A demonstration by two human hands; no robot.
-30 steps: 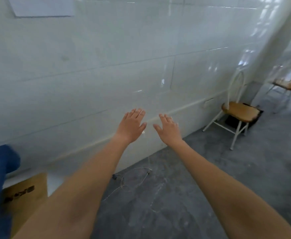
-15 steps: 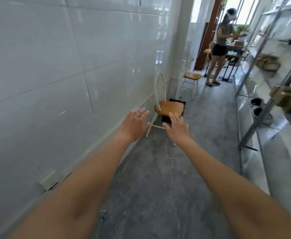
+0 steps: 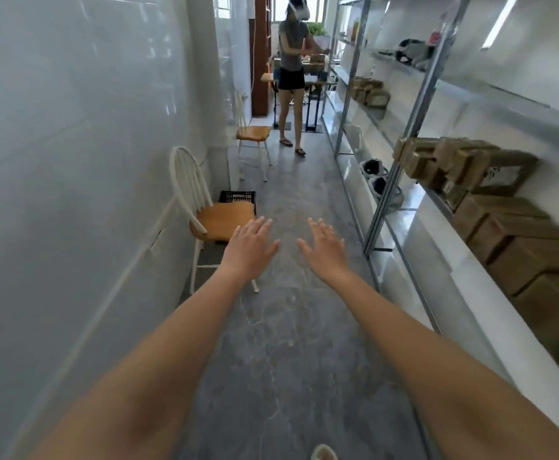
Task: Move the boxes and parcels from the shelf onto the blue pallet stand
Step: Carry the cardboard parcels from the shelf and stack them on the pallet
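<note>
Hands, two. Our left hand (image 3: 249, 249) and right hand (image 3: 325, 250) reach forward side by side over the grey floor (image 3: 291, 343), fingers straight and spread, holding nothing and touching nothing.

Shelf unit (image 3: 414, 124), one, metal-framed, along our right. Cardboard boxes: one cluster (image 3: 460, 169) on the middle shelf near us, too jumbled for us to count; at least four larger boxes (image 3: 516, 240) stacked on the shelf below; a third small cluster (image 3: 371, 92) farther down the aisle. All sit on the shelf, well apart from both hands.

Chairs, two, white frames with wooden seats: one (image 3: 211, 214) against the left wall, one (image 3: 253, 134) beyond. Black crate (image 3: 237, 196), one, behind the nearer chair. Person (image 3: 292, 71), one, standing at the far end.
</note>
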